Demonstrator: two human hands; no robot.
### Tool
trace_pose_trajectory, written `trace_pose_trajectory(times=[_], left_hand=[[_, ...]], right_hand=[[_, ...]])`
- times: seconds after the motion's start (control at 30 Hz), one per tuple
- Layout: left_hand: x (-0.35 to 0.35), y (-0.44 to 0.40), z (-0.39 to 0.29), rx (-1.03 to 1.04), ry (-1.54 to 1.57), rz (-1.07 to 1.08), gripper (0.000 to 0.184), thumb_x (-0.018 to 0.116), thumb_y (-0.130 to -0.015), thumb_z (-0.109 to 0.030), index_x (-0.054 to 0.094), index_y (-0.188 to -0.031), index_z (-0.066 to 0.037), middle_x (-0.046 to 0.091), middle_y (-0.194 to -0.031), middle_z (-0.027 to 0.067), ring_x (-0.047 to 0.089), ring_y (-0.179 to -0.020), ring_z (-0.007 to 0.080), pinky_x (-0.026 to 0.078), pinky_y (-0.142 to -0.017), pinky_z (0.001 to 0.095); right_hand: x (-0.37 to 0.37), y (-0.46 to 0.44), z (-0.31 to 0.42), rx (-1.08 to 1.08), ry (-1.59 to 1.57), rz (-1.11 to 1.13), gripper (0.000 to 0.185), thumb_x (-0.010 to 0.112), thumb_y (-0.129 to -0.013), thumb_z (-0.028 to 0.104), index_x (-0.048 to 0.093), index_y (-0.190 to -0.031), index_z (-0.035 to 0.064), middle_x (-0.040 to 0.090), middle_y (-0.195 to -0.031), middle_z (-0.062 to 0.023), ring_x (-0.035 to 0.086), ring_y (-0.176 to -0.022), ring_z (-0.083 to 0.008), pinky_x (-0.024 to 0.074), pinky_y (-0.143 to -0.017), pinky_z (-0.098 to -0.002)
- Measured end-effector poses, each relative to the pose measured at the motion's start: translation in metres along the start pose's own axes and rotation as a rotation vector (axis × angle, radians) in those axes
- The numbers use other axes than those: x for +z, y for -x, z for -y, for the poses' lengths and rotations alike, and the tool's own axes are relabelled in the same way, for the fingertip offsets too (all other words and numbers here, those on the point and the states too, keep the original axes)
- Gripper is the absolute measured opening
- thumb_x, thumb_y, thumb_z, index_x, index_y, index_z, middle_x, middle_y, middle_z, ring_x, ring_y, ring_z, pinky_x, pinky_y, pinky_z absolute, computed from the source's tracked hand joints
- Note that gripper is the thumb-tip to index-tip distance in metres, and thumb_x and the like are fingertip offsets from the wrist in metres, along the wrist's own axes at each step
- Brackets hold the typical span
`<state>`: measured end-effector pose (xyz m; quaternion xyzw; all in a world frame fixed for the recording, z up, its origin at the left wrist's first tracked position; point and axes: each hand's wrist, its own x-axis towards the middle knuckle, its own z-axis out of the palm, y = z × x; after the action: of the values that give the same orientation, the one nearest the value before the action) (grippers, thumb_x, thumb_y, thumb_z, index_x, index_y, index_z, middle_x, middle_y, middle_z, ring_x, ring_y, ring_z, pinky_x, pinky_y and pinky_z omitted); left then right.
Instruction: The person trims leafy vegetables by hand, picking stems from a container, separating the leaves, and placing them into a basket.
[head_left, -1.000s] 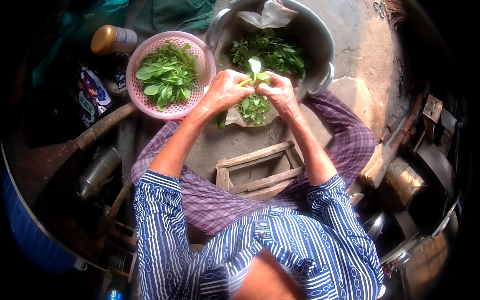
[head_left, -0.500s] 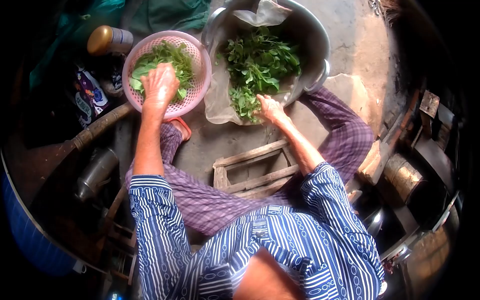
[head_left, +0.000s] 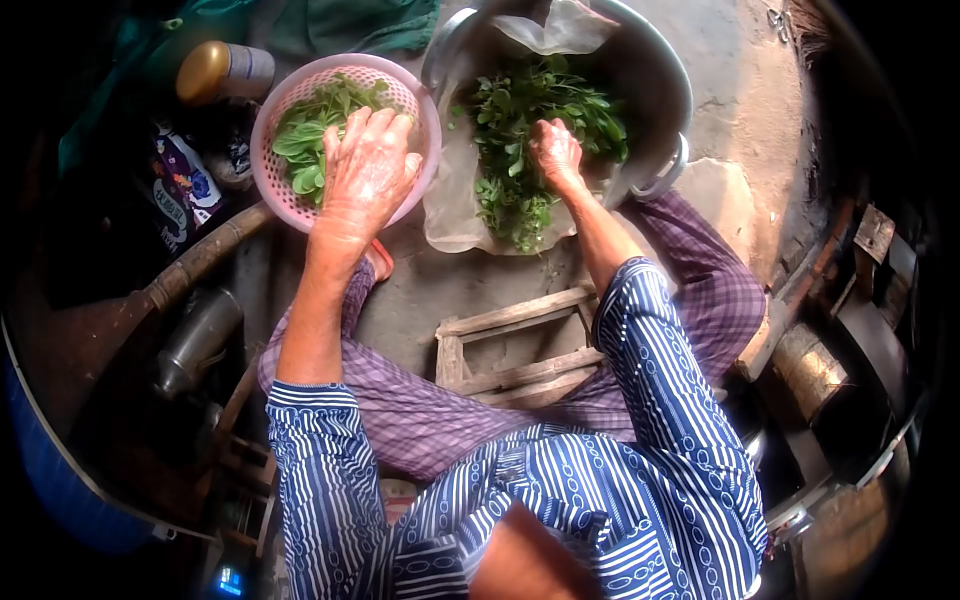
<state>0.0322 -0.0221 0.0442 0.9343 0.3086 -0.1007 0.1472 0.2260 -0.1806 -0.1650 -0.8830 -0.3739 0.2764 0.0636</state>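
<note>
My left hand [head_left: 372,165] hovers over the near right side of a pink perforated basket [head_left: 428,150], back of the hand up and fingers loosely apart. Leafy greens [head_left: 312,135] lie inside that basket, partly covered by the hand. To the right, a large grey metal pot [head_left: 672,75], lined with a pale plastic sheet [head_left: 452,205], holds a bigger heap of greens [head_left: 520,110]. My right hand [head_left: 557,150] reaches into this heap with fingers curled closed around some leafy greens; its fingertips are partly hidden among the leaves.
A low wooden stool frame [head_left: 520,318] stands between my legs. Left of the basket are a gold-lidded jar [head_left: 222,72], a printed packet [head_left: 185,175] and a long wooden pole [head_left: 210,255]. Wood pieces [head_left: 808,370] and clutter line the right side.
My left hand has drawn back from the greens toward the basket's near right side. The right hand has moved from the heap's near edge deeper into the greens in the pot.
</note>
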Motion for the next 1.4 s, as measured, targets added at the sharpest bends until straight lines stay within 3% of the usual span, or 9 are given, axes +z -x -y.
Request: trace_pose_trajectory(times=[0.27, 0.57, 0.63, 0.77, 0.9, 1.23, 1.3, 1.33, 1.4], left_hand=[[-0.001, -0.007, -0.020, 0.049, 0.269, -0.031, 0.017, 0.059, -0.075, -0.017, 0.062, -0.086, -0.004, 0.062, -0.087, 0.0112, 0.056, -0.087, 0.0269, 0.042, -0.078, 0.0383], [0.030, -0.002, -0.064, -0.057, 0.981, 0.051, 0.026, 0.060, -0.080, -0.022, 0.064, -0.092, 0.001, 0.066, -0.083, 0.0131, 0.063, -0.078, 0.0192, 0.049, -0.071, 0.0292], [0.025, -0.002, -0.063, -0.103, 1.094, 0.136, 0.026, 0.058, -0.075, -0.025, 0.065, -0.082, 0.000, 0.064, -0.076, 0.0175, 0.063, -0.071, 0.0283, 0.047, -0.067, 0.0361], [0.027, 0.000, -0.050, -0.022, 0.741, 0.204, 0.023, 0.058, -0.074, -0.020, 0.065, -0.087, -0.003, 0.063, -0.070, 0.0127, 0.062, -0.063, 0.0211, 0.048, -0.062, 0.0335], [0.033, 0.008, -0.048, 0.088, 0.647, 0.267, 0.019, 0.057, -0.071, -0.018, 0.065, -0.080, -0.003, 0.062, -0.073, 0.0164, 0.061, -0.069, 0.0300, 0.047, -0.064, 0.0377], [0.038, 0.004, -0.053, 0.082, 0.620, 0.270, 0.018, 0.053, -0.071, -0.014, 0.064, -0.076, -0.002, 0.060, -0.072, 0.0211, 0.060, -0.071, 0.0356, 0.046, -0.067, 0.0429], [0.036, 0.003, -0.050, 0.053, 0.544, 0.216, 0.017, 0.053, -0.073, -0.015, 0.063, -0.077, -0.002, 0.060, -0.072, 0.0216, 0.060, -0.070, 0.0364, 0.047, -0.067, 0.0437], [0.037, 0.001, -0.048, 0.016, 0.555, 0.165, 0.017, 0.053, -0.075, -0.015, 0.063, -0.078, -0.002, 0.060, -0.071, 0.0218, 0.060, -0.070, 0.0370, 0.047, -0.067, 0.0442], [0.034, -0.001, -0.045, -0.033, 0.561, 0.111, 0.018, 0.054, -0.078, -0.018, 0.061, -0.080, -0.002, 0.060, -0.072, 0.0218, 0.060, -0.071, 0.0376, 0.047, -0.067, 0.0441]], right_hand=[[-0.088, 0.014, -0.023, 0.337, -1.193, 0.258, 0.008, 0.065, -0.074, 0.004, 0.060, -0.080, 0.0009, 0.059, -0.066, -0.0008, 0.053, -0.050, -0.0077, 0.0413, -0.045, -0.0166], [-0.119, 0.101, 0.066, 0.179, -1.795, 0.291, 0.014, 0.063, -0.080, 0.007, 0.058, -0.093, 0.0018, 0.060, -0.083, -0.0024, 0.058, -0.072, -0.0093, 0.0475, -0.062, -0.0189], [-0.114, 0.108, 0.079, 0.172, -1.813, 0.242, 0.015, 0.064, -0.080, 0.008, 0.059, -0.092, 0.0024, 0.059, -0.083, -0.0014, 0.056, -0.073, -0.0083, 0.0467, -0.063, -0.0186], [-0.110, 0.113, 0.074, -0.054, -1.296, 0.264, 0.015, 0.065, -0.080, 0.015, 0.062, -0.084, 0.0009, 0.060, -0.070, -0.0004, 0.050, -0.058, -0.0040, 0.0423, -0.055, -0.0181], [-0.115, 0.126, 0.074, -0.081, -0.881, 0.260, 0.017, 0.064, -0.076, 0.016, 0.063, -0.082, 0.0008, 0.059, -0.065, -0.0022, 0.053, -0.059, -0.0058, 0.0454, -0.057, -0.0217], [-0.043, 0.127, 0.036, 0.250, -1.496, 0.545, 0.033, 0.069, -0.072, 0.024, 0.058, -0.088, -0.0031, 0.055, -0.061, -0.0043, 0.052, -0.054, -0.0127, 0.0441, -0.053, -0.0274], [-0.022, 0.120, 0.022, 0.009, -0.651, 0.399, 0.035, 0.068, -0.074, 0.026, 0.058, -0.094, -0.0012, 0.058, -0.066, -0.0115, 0.059, -0.065, -0.0250, 0.0472, -0.062, -0.0366], [-0.021, 0.117, 0.018, -0.117, -0.239, 0.373, 0.040, 0.065, -0.077, 0.027, 0.057, -0.108, 0.0034, 0.060, -0.102, -0.0170, 0.060, -0.090, -0.0270, 0.0468, -0.079, -0.0370], [0.004, 0.102, -0.009, -0.154, -0.220, 0.170, 0.032, 0.062, -0.077, 0.024, 0.057, -0.105, 0.0085, 0.057, -0.102, -0.0168, 0.057, -0.092, -0.0314, 0.0459, -0.079, -0.0415]])
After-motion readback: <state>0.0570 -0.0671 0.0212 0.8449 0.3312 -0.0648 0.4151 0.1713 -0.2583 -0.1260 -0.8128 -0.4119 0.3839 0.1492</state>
